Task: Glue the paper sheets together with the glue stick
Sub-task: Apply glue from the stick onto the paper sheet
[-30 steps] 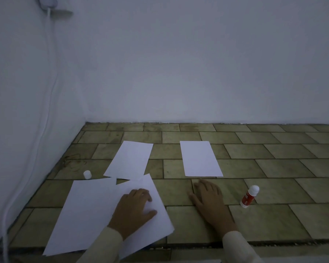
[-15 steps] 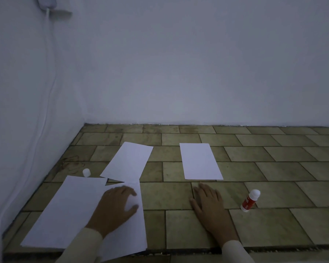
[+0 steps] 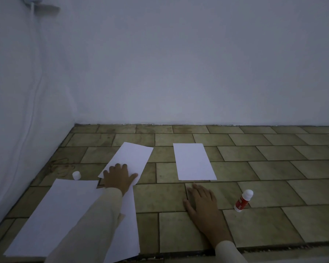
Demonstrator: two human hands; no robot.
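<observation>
Several white paper sheets lie on the tiled floor. Two joined sheets lie at the near left, partly under my left sleeve. A tilted sheet sits further back, and my left hand rests flat on its near end, fingers spread. Another sheet lies straight in the middle. My right hand lies palm down on bare tile just in front of it, holding nothing. The red glue stick with a white top stands tilted on the floor to the right of that hand. Its white cap stands at the left.
White walls meet in a corner at the back left, and a white cable hangs down the left wall. The olive tiled floor stretches off to the right. A floor edge runs close along the front.
My left hand slid the joined sheets leftward, then left them and reached forward onto the tilted sheet. My right hand stayed flat on the tile. The glue stick stayed put.
</observation>
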